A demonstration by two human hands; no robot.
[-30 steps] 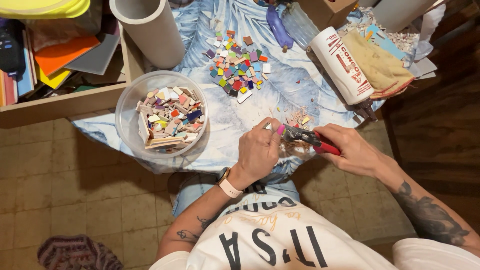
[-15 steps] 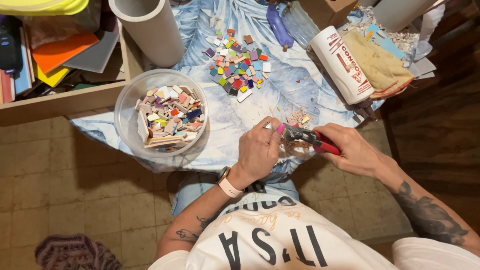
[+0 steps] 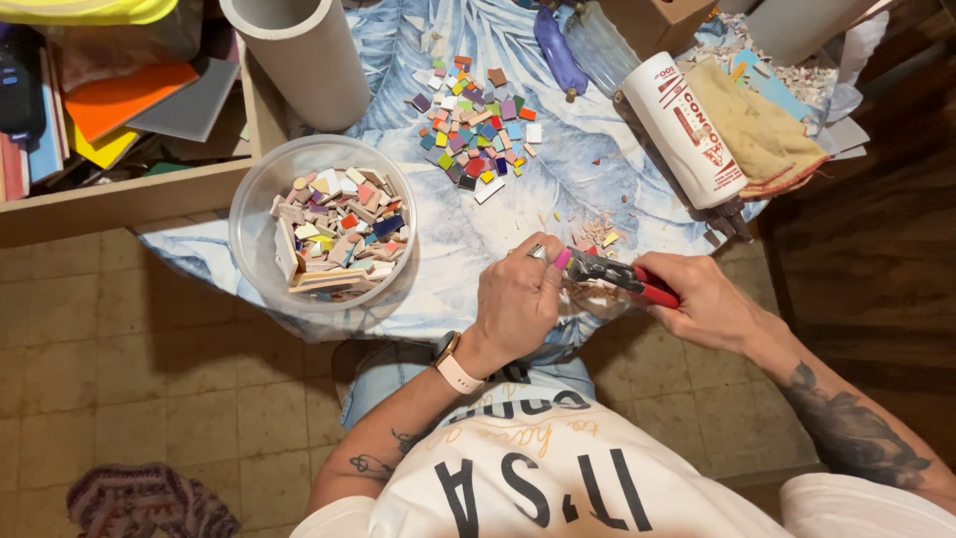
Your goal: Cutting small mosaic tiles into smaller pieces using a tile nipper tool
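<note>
Pink tile [image 3: 563,259], pinched in my left hand [image 3: 518,299], could shatter and scatter toward twelve o'clock if my right hand [image 3: 702,299] squeezes the red-handled nippers [image 3: 622,277] too hard.

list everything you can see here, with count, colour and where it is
tile nippers: one, red handles, in the right hand
pink tile piece: one, at the nipper jaws, held by the left hand
clear bowl: one, full of mixed tile bits, left on the cloth
loose tiles: many, multicoloured, centre of the cloth
cloth: one, blue and white
grey tube: one, top left
white cartridge: one, top right
left hand: pinching the piece
right hand: gripping the handles
</note>
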